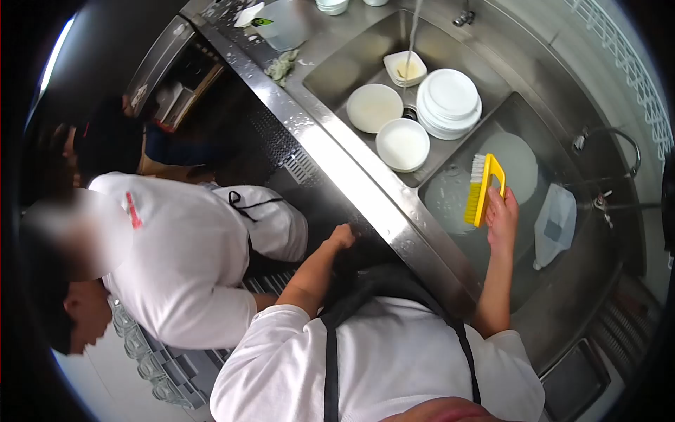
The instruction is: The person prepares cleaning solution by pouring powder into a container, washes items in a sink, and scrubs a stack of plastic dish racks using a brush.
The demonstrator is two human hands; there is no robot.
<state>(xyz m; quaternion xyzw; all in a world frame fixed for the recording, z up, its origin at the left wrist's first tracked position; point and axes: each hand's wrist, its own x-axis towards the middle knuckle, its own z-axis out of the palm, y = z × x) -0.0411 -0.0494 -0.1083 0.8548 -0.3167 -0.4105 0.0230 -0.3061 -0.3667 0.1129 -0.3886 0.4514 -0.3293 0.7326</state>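
My right hand (pixel 503 214) is closed around the handle of a yellow scrubbing brush (pixel 485 191) with white and yellow bristles. It holds the brush over the right sink basin, above a large round plate (pixel 519 158) lying in the water. A translucent plastic container (pixel 555 225) lies to the right of this hand. My left hand (pixel 342 236) is low in front of my dark apron, near the sink's front edge. Its fingers are curled closed, and whatever may be in them is hidden.
Water runs from a tap into the left basin (pixel 337 77), which holds a stack of white plates (pixel 450 102), two round bowls (pixel 403 144) and a square bowl (pixel 406 68). A co-worker in a white shirt (pixel 176 260) bends close on my left beside a glass rack (pixel 179 369).
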